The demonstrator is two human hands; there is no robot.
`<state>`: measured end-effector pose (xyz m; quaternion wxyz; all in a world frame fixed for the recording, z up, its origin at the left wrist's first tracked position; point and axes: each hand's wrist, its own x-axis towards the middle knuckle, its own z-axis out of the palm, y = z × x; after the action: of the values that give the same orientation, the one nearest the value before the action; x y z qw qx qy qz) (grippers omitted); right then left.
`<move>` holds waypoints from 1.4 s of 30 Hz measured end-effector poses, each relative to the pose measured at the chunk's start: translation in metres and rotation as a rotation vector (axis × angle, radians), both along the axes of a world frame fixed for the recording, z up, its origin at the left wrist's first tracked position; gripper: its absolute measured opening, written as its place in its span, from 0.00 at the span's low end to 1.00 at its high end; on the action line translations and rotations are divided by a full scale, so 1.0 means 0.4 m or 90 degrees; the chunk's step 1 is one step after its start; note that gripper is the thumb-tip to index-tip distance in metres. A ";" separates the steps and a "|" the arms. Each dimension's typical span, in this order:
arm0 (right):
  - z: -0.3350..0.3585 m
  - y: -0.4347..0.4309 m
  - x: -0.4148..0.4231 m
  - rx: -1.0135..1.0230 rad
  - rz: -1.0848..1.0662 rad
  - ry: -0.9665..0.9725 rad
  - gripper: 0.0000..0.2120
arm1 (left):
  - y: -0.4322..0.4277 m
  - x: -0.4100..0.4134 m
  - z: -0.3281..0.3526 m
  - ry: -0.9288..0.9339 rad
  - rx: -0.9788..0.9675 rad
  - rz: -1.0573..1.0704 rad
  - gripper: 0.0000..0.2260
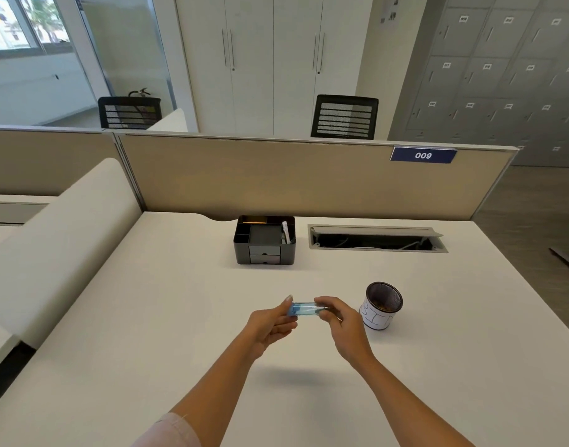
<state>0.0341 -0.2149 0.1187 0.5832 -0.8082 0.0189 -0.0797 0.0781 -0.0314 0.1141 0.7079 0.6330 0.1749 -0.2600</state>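
Note:
Above the white desk [147,317], both my hands hold a small clear blue plastic case [304,309] between them. My left hand [271,324] pinches its left end between thumb and fingers. My right hand [339,321] pinches its right end, fingers curled round it. The case lies level, lengthwise from left to right. What it contains cannot be made out.
A black mesh cup [381,306] with a white paper label stands just right of my right hand. A black desk organiser [265,240] sits at the back middle, beside an open cable tray [376,238]. A beige partition [276,179] closes the far edge.

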 end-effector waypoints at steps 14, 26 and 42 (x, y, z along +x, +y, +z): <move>0.006 0.019 0.014 0.040 -0.034 0.006 0.17 | 0.024 0.006 0.032 -0.038 -0.026 -0.039 0.27; 0.035 -0.008 0.118 0.249 0.033 0.181 0.08 | 0.078 0.059 0.077 -0.201 0.144 -0.155 0.20; 0.051 0.122 0.513 -0.119 -0.089 0.138 0.14 | 0.205 0.167 -0.240 -0.313 0.712 -0.437 0.36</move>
<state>0.2391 -0.1662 0.1391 0.4929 -0.8596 0.1307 -0.0337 0.1451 0.0505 0.0179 0.1730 0.9621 -0.0929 -0.1894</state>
